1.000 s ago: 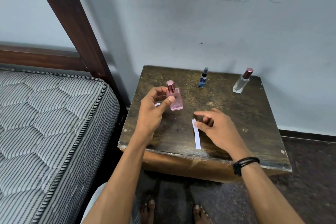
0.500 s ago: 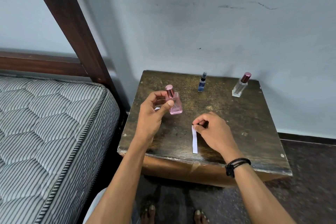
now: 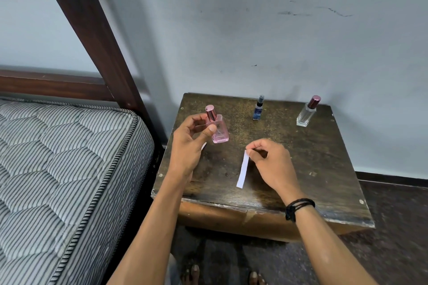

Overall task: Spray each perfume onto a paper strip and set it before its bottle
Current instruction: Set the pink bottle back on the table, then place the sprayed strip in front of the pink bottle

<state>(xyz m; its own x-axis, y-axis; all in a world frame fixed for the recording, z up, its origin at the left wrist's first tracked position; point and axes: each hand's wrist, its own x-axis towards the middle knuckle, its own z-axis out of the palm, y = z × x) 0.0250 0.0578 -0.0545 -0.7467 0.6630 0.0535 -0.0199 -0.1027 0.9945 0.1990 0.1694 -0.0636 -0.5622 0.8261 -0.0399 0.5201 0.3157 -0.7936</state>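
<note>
Head view of a dark wooden table (image 3: 312, 169): capped pink perfume bottle (image 3: 218, 131) at left, small blue spray bottle (image 3: 258, 110) mid-back, clear bottle (image 3: 306, 114) with a maroon cap at right. A striped mattress (image 3: 58, 169) lies left of the table. The left hand (image 3: 187, 146) curls around the pink perfume bottle; the right hand (image 3: 271, 162) pinches the top end of a white paper strip (image 3: 242, 169) mid-table.

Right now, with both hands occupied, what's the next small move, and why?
Probably lift the paper strip off the table toward the pink bottle: the right hand pinches its far end while the rest appears to lie flat, and the left hand grips the bottle, cap seemingly still on.
</note>
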